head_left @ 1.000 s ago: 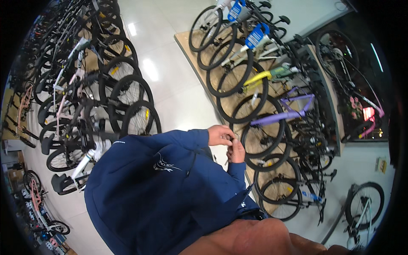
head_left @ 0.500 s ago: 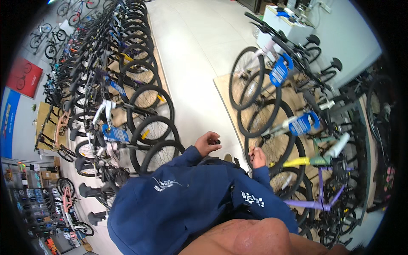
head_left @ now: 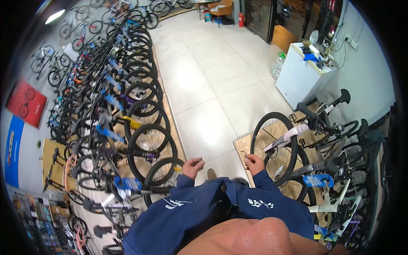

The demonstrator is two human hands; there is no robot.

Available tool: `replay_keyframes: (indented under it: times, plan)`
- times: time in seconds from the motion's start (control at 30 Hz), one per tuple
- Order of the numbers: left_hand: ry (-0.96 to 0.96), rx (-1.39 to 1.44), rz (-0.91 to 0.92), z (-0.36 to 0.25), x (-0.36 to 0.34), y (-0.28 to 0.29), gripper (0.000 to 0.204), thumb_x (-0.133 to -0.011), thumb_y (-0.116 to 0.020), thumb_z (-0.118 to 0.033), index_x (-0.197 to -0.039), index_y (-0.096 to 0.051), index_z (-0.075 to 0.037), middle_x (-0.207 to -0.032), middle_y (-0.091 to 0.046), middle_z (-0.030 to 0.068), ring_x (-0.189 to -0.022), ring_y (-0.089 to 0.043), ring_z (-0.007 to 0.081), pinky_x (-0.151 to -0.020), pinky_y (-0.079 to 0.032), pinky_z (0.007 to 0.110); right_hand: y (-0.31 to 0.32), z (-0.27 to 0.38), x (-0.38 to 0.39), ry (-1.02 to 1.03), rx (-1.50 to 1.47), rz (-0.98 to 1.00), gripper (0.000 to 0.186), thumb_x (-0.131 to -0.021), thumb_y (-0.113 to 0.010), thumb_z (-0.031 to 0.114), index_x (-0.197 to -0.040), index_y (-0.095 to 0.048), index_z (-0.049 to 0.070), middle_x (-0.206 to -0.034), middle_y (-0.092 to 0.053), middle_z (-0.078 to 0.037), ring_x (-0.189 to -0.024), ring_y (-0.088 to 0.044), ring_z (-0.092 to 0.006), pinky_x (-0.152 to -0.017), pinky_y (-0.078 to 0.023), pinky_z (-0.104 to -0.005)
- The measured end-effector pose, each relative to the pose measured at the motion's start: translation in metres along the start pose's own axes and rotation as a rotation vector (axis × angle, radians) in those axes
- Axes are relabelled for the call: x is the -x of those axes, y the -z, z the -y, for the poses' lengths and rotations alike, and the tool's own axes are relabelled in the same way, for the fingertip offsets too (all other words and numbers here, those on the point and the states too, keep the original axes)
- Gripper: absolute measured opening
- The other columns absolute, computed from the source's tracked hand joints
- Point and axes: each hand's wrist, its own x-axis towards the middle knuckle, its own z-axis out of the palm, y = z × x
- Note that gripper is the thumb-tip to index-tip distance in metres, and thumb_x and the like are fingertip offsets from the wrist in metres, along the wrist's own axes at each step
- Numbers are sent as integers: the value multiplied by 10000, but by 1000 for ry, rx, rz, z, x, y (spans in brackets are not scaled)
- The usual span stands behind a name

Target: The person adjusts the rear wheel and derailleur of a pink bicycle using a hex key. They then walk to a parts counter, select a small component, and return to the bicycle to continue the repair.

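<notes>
In front of my body, my left hand [head_left: 193, 167] is closed, its fingertips pinched together. A tiny dark bit shows at the tips, too small to name. My right hand [head_left: 255, 164] grips a small thin metal piece [head_left: 244, 154] that sticks out past the thumb and finger. What kind of piece it is cannot be made out. Nearest to the right hand is the black front wheel of a pale pink bicycle [head_left: 292, 135], apart from the fingers. To the left of my left hand stands a bicycle wheel [head_left: 146, 178] at the end of the long row.
Bicycles [head_left: 140, 114] stand in a dense row on the left, and more on a low wooden platform [head_left: 244, 144] at right. Tiled floor [head_left: 204, 97] runs between them. Ahead are a white cabinet [head_left: 299, 76], a large clear bottle [head_left: 278, 67] and a red fire extinguisher [head_left: 241, 19].
My view has moved forward along the aisle and tilted up, so the cabinet and doorway show more. The left hand's black thing no longer shows clearly. Both hands sit slightly lower in view.
</notes>
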Motion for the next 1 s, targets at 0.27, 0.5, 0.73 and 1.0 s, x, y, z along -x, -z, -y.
replay_keyframes:
  times: [0.27, 0.5, 0.73, 1.0]
  plan:
    - [-51, 6, 243, -146, -277, -74, 351, -1000, -695, -163, -1305, -661, 6, -1086, -710, 88, -958, -694, 177, -889, -595, 323, -9, 24, -218, 143, -266, -291, 227, -1050, -603, 138, -1180, -666, -37, -906, -701, -61, -751, -630, -103, -669, -509, -237]
    - [-90, -110, 231, -233, -516, -168, 334, -944, -723, -55, -1258, -663, 42, -1108, -715, 119, -985, -697, 200, -900, -583, 331, 17, 121, -483, 53, -395, -451, 183, -996, -696, 146, -1121, -653, 21, -828, -671, -35, -755, -651, -112, -665, -576, -277]
    - [-86, 36, 83, -315, -725, -223, 229, -945, -752, -101, -1127, -687, 21, -928, -691, 72, -790, -668, 156, -773, -595, 308, 29, 271, -700, 151, -492, -279, 345, -1098, -517, 298, -1233, -630, 2, -881, -671, -69, -683, -623, -113, -614, -567, -283]
    - [-25, 7, 112, -355, -1008, -357, 320, -937, -758, -122, -1211, -681, 26, -1055, -713, 118, -907, -709, 196, -815, -617, 322, 81, 322, -950, -7, -278, -360, 315, -1112, -434, 218, -1284, -610, 21, -851, -671, -72, -569, -523, -90, -547, -540, -284]
